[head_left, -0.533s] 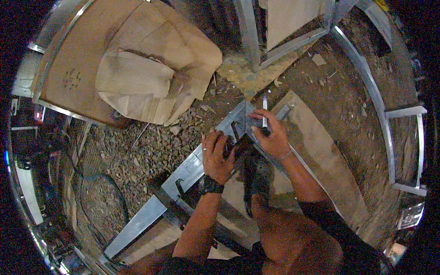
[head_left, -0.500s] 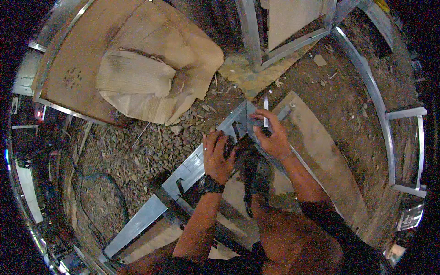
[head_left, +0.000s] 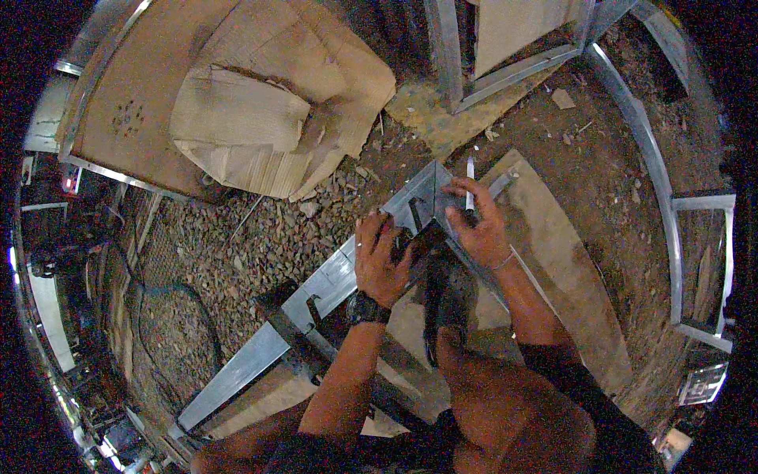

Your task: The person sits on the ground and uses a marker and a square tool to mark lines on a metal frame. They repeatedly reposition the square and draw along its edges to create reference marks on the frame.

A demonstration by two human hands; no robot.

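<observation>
Two grey metal tubes meet at a mitred corner in front of me; the longer metal tube (head_left: 324,276) runs down to the lower left. My left hand (head_left: 380,257), with a black watch (head_left: 365,309) on its wrist, curls over this tube near the corner. A dark thing, too shadowed to name, shows between its thumb and fingers. Dark hook-shaped pieces (head_left: 313,310) stand on the tube. My right hand (head_left: 483,233) is over the other tube beside the corner. A white marker (head_left: 470,186) sticks up between its closed fingers.
Torn cardboard (head_left: 237,110) lies at the upper left beside gravel (head_left: 237,253). Another metal frame (head_left: 517,75) stands beyond the corner, and a bent-looking metal frame (head_left: 659,174) lies on the right. A flat board (head_left: 553,245) is under the work. A dark bar (head_left: 296,336) crosses beneath the tube.
The whole view has shifted slightly, so the corner and both hands sit a little higher and to the right. Both hands keep nearly the same pose, the marker still in the right.
</observation>
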